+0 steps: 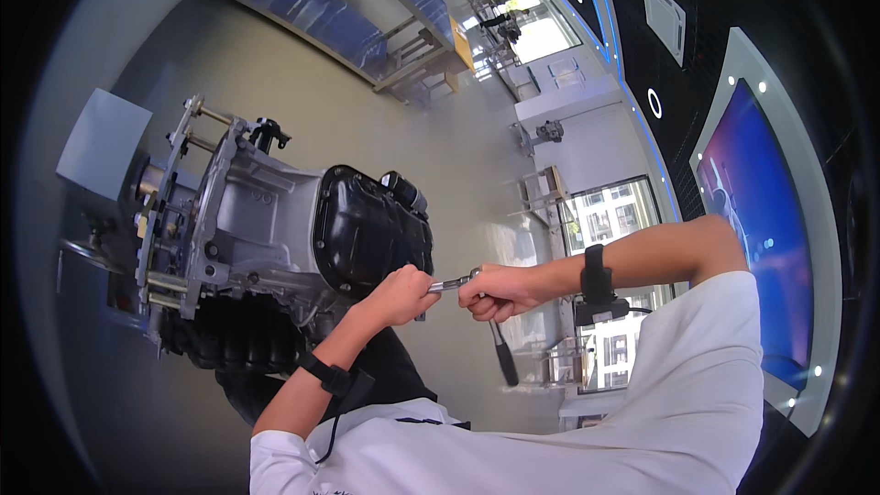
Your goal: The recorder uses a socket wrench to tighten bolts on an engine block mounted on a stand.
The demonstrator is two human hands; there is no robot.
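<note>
An engine with a silver housing and a black oil pan is mounted on a metal stand at the left. My left hand is closed on a chrome extension bar, beside the pan's lower right edge. My right hand is closed round the head end of a ratchet wrench, whose black-gripped handle hangs below it. The bar runs between both hands; whether its far end sits on a bolt is hidden by my left fingers.
A white panel stands at the far left. Long steel benches stand across the grey floor. Along the right are windows, smaller stands with parts, and a large lit screen in a black wall.
</note>
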